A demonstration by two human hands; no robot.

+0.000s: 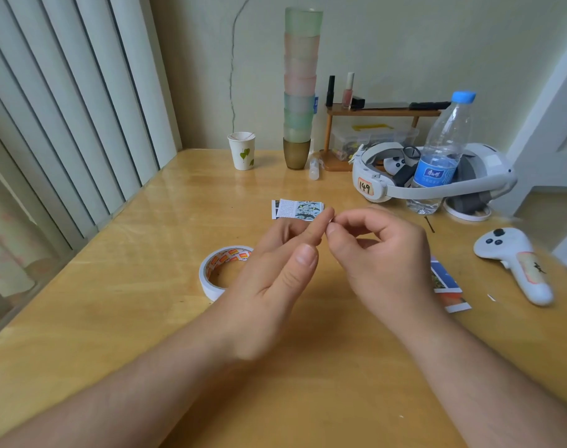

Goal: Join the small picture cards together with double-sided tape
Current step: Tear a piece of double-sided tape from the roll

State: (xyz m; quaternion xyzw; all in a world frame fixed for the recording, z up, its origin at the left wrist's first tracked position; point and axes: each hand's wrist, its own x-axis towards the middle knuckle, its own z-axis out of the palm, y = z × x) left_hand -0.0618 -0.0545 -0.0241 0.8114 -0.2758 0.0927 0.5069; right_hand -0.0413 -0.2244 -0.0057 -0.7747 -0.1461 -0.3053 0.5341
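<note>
A roll of white double-sided tape (211, 273) lies flat on the wooden table (146, 286), partly behind my left hand (275, 273). Two small picture cards (303, 209) lie overlapping just beyond my fingertips. More picture cards (445, 282) lie stacked to the right, half hidden by my right hand (379, 253). Both hands hover above the table's middle. My left hand's fingers are held straight. My right thumb and forefinger, curled, pinch at the tip of a left finger; anything between them is too small to see.
A white controller (514, 263) lies at the right. A headset (437, 185), a water bottle (440, 150), a tall cup stack (300, 82), a paper cup (242, 153) and a small wooden shelf (382, 112) stand along the back. A hairpin (430, 224) lies near the bottle.
</note>
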